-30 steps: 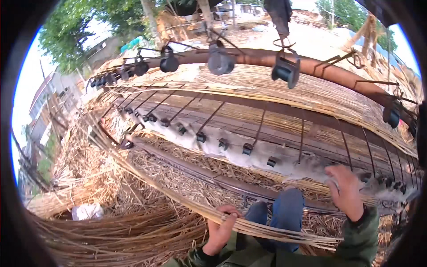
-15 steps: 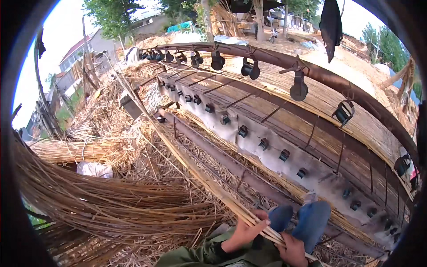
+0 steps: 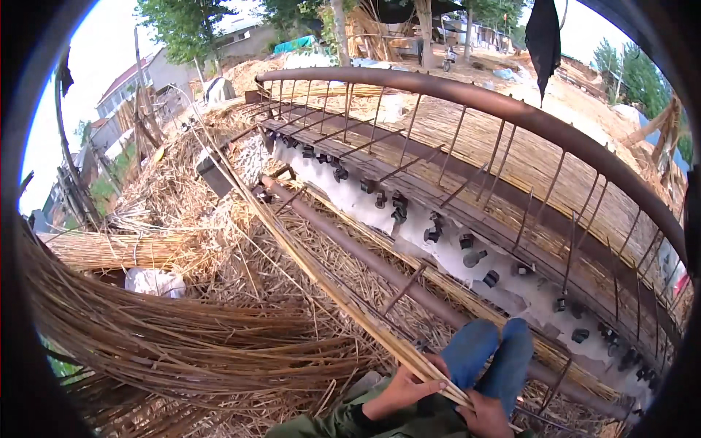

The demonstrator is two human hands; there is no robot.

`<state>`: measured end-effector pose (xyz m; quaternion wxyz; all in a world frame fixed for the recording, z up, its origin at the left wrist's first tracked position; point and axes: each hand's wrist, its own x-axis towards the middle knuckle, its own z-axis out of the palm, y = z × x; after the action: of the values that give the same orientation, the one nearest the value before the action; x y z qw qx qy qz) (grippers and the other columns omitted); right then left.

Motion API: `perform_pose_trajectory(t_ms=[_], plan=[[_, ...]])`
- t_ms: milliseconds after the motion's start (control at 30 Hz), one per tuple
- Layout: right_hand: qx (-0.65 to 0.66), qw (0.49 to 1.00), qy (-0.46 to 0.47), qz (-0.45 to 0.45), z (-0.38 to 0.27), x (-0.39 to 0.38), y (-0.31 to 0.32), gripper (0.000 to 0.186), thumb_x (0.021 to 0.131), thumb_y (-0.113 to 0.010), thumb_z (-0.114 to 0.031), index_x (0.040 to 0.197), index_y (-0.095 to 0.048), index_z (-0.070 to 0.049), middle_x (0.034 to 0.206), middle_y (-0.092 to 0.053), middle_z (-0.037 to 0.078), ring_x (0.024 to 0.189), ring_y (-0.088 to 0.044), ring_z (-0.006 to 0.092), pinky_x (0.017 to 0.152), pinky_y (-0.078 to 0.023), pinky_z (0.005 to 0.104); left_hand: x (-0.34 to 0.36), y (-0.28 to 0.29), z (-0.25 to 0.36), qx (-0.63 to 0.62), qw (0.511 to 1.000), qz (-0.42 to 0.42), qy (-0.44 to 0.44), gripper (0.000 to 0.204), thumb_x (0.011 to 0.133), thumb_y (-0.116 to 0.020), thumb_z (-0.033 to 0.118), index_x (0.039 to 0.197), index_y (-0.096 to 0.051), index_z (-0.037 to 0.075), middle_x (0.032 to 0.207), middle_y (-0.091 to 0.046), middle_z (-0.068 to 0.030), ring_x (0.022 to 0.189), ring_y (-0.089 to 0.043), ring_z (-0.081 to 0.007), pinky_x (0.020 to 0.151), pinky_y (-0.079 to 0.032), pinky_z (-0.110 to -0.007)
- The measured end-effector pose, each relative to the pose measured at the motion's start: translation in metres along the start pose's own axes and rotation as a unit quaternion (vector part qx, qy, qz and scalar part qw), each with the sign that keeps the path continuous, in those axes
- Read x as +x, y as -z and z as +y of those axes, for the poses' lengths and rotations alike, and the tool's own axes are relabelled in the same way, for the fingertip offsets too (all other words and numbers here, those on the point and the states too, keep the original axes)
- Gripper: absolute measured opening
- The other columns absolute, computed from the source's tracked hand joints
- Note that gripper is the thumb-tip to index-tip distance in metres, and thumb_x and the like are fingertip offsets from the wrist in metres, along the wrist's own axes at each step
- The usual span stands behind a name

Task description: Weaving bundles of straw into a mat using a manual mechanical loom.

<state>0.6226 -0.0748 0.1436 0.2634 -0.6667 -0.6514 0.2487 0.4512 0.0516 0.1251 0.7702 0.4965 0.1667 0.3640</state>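
Note:
My left hand (image 3: 407, 388) is closed around a thin bundle of long, pale reed stalks (image 3: 385, 337). Farther down the same bundle, near its lower end, my right hand (image 3: 485, 415) grips it beside my knees. From my hands the stalks stretch up and left across the frame. Beyond my knees stands a metal frame with a curved brown pipe (image 3: 445, 86) carrying thin rods. Small black spools (image 3: 399, 207) are clustered along a whitish sheet (image 3: 307, 160) below it. A lower brown pipe (image 3: 343, 233) passes between the bundle and the sheet.
A large heap of brown reeds (image 3: 190, 336) lies at my left, beside a tied bundle (image 3: 117, 248) and a white bag (image 3: 155, 282). Loose straw (image 3: 248, 270) covers the ground. A dark cloth (image 3: 542, 44) hangs at upper right. Behind the curved pipe spreads a reed mat (image 3: 467, 124).
Spools that hung along the curved pipe are now down on the near side, among the others by the sheet. Rods on both pipes have shifted. My hands keep hold of the reeds.

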Motion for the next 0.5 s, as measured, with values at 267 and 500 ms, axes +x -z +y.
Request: perform_pose_trajectory(t_ms=[267,500], plan=[[-0.021,0.999,0.029,-0.018,0.002,0.021,0.000,0.025,0.080,-0.059,-0.028,0.091,-0.056,-0.006,0.076,-0.058,0.017,0.068,-0.057,0.0361,0.058,-0.046,0.0429,-0.019,0.017,-0.024,0.052,0.981,0.176,0.068,0.022,0.082,-0.055,-0.001,0.104,-0.052,0.001,0.089,-0.058,-0.0056,0.080,-0.055,-0.0139,0.068,-0.047,-0.029],[-0.068,0.996,0.017,0.059,0.012,0.011,0.012,0.030,0.079,-0.060,-0.029,0.100,-0.057,-0.007,0.079,-0.059,0.014,0.066,-0.058,0.0342,0.055,-0.046,0.0420,-0.006,0.009,-0.033,0.051,0.985,0.143,0.082,0.020,0.081,-0.056,0.000,0.101,-0.055,0.001,0.086,-0.057,-0.0033,0.077,-0.054,-0.0128,0.068,-0.045,-0.026]])
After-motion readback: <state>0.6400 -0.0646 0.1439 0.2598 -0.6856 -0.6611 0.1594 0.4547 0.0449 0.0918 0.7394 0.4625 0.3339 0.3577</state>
